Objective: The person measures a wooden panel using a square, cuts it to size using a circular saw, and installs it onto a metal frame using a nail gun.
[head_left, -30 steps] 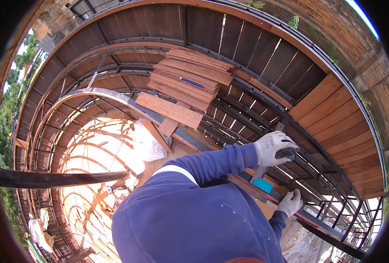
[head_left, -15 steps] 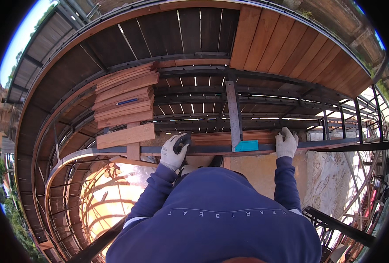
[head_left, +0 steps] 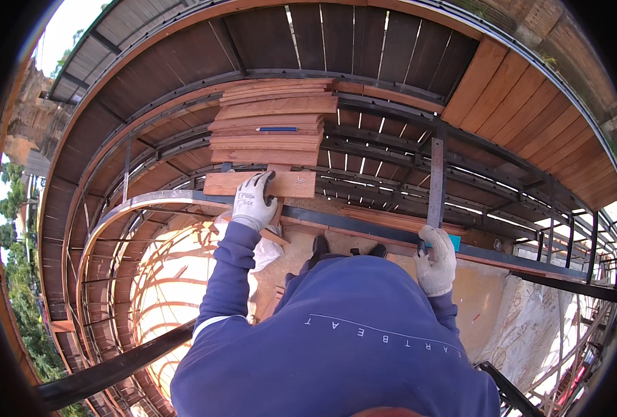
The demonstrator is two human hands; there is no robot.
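My left hand [head_left: 254, 201], in a pale work glove, is closed over the near edge of a short reddish-brown wooden board [head_left: 296, 184]. That board lies crosswise in front of a stack of similar boards [head_left: 267, 143], on which a blue pencil [head_left: 277, 129] rests. Over to the right, my gloved right hand [head_left: 436, 261] curls around the teal handle of a try square [head_left: 436, 182], partly hiding the handle. The square's long metal blade points away from me across the dark frame.
A dark curved metal rail [head_left: 364, 229] runs in front of me, with long wooden strips [head_left: 392, 217] just behind it. Open gaps show between the frame's bars. Fitted wooden planks [head_left: 517, 97] cover the far right. A dark diagonal bar [head_left: 121, 368] crosses at lower left.
The view has swung left, so things sit farther right. My left hand has gone from the rail to the short board. My right hand has gone from the rail onto the square's handle.
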